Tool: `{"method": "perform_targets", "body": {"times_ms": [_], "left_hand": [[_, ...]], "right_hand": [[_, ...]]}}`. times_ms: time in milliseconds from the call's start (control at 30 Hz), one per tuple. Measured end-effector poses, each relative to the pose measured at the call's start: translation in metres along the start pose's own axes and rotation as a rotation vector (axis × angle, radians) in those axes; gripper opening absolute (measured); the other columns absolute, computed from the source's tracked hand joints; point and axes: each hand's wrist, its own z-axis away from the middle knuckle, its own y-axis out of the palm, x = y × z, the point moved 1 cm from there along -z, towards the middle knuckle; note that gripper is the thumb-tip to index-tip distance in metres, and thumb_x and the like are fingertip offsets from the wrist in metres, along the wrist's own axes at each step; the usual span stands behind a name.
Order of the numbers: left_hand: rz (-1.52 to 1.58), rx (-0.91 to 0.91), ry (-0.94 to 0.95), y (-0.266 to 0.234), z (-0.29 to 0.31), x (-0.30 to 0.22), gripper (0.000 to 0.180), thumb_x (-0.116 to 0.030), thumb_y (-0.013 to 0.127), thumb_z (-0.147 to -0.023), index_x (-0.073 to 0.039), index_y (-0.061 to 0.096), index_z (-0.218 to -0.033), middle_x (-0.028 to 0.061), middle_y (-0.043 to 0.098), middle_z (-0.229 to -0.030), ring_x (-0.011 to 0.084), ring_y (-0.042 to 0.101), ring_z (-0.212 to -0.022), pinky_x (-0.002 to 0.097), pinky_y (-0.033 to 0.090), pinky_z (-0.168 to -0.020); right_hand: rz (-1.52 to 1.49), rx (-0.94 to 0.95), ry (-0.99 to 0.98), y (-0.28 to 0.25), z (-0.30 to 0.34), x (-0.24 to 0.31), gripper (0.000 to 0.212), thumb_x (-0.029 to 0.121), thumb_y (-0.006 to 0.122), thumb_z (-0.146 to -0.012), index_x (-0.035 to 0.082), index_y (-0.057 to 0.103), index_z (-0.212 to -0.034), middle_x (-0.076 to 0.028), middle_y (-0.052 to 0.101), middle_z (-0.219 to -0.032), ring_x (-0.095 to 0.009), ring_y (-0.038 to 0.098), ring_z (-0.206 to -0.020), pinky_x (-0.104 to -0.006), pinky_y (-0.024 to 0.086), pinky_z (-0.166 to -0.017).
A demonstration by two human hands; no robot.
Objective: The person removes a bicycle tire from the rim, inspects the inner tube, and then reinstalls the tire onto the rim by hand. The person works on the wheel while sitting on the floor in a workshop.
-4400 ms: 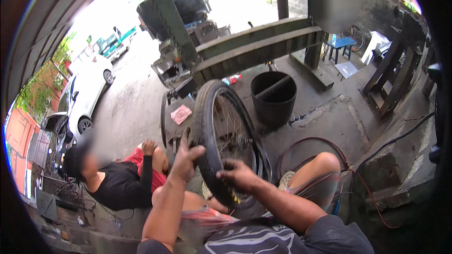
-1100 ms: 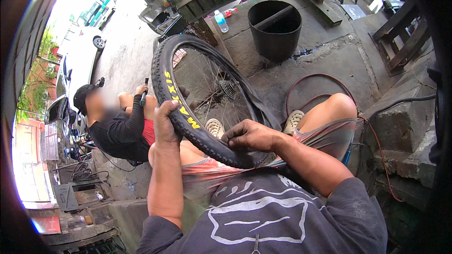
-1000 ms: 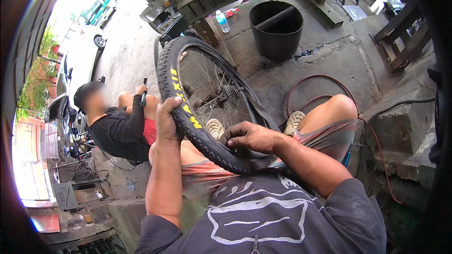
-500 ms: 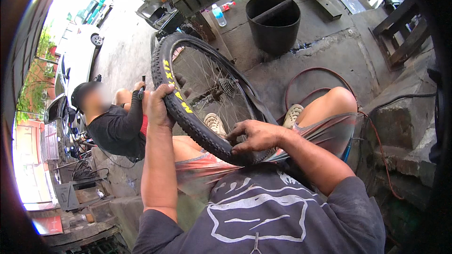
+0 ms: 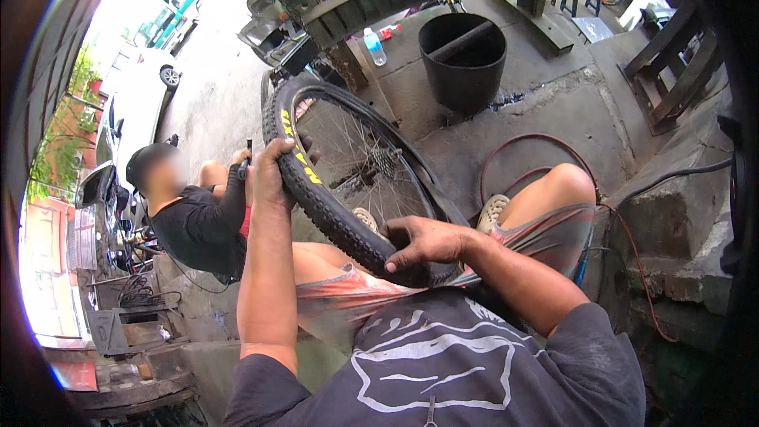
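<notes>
A bicycle wheel stands tilted between my knees, its spokes and rear cog cassette (image 5: pixel 386 161) showing inside the rim. Around it sits a knobby black tire (image 5: pixel 328 209) with yellow lettering. My left hand (image 5: pixel 277 170) grips the tire on its upper left side, thumb on the outside and fingertips reaching inward. Lower down, near my lap, my right hand (image 5: pixel 423 243) is closed round the tire, its thumb pressed on the tread. A loose black strip of rubber (image 5: pixel 439 194), perhaps an inner tube or the tire's bead, hangs along the wheel's right side.
A black bucket (image 5: pixel 462 71) stands ahead, with a water bottle (image 5: pixel 374 47) left of it. A red hose (image 5: pixel 545 138) curls on the floor beyond my right knee. Another person (image 5: pixel 198 205) sits at the left, and a concrete ledge (image 5: pixel 672 245) rises at the right.
The view has tilted slightly, shifting the surroundings downward. My right hand's fingers have closed further round the tire. My left hand keeps its grip.
</notes>
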Motion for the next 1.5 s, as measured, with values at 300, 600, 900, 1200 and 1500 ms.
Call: {"method": "perform_targets", "body": {"times_ms": [300, 600, 900, 1200, 1500], "left_hand": [[0.032, -0.054, -0.035, -0.018, -0.012, -0.004, 0.050, -0.024, 0.074, -0.090, 0.007, 0.068, -0.129, 0.0218, 0.078, -0.112, 0.0340, 0.079, -0.100, 0.0458, 0.067, -0.101], [0.085, -0.033, -0.066, -0.031, -0.027, -0.008, 0.051, -0.024, 0.074, -0.090, 0.006, 0.066, -0.131, 0.0201, 0.078, -0.111, 0.0350, 0.079, -0.096, 0.0422, 0.068, -0.085], [-0.007, -0.083, -0.045, -0.048, -0.018, -0.015, 0.056, -0.030, 0.075, -0.086, 0.006, 0.068, -0.129, 0.0187, 0.078, -0.103, 0.0319, 0.080, -0.088, 0.0413, 0.068, -0.078], [0.053, -0.040, -0.095, -0.026, -0.055, -0.012, 0.027, -0.019, 0.077, -0.088, 0.003, 0.074, -0.104, 0.0147, 0.076, -0.089, 0.0302, 0.079, -0.073, 0.0424, 0.067, -0.068], [0.106, -0.042, -0.088, -0.034, -0.067, -0.003, 0.027, -0.017, 0.076, -0.088, 0.004, 0.072, -0.105, 0.0157, 0.078, -0.092, 0.0308, 0.079, -0.076, 0.0458, 0.068, -0.075]], "right_hand": [[0.319, -0.040, 0.142, -0.012, 0.018, -0.024, 0.078, 0.041, 0.096, -0.084, -0.006, 0.072, -0.142, -0.023, 0.080, -0.130, -0.032, 0.075, -0.123, -0.0432, 0.057, -0.107], [0.249, -0.172, 0.025, -0.009, -0.003, -0.053, 0.043, 0.004, 0.062, -0.094, 0.001, 0.080, -0.132, -0.019, 0.083, -0.116, -0.024, 0.077, -0.111, -0.0392, 0.058, -0.102], [0.229, -0.054, 0.044, 0.002, -0.004, -0.053, 0.049, 0.015, 0.067, -0.092, -0.005, 0.074, -0.136, -0.021, 0.082, -0.116, -0.027, 0.077, -0.105, -0.0435, 0.059, -0.098], [0.096, -0.026, 0.164, 0.009, -0.001, -0.042, 0.057, 0.033, 0.094, -0.092, -0.005, 0.076, -0.130, -0.011, 0.079, -0.117, -0.018, 0.071, -0.104, -0.0363, 0.058, -0.096], [0.599, -0.272, 0.198, 0.012, 0.013, -0.027, 0.075, 0.052, 0.100, -0.078, -0.006, 0.078, -0.119, -0.026, 0.079, -0.118, -0.038, 0.077, -0.110, -0.0452, 0.060, -0.099]]}}
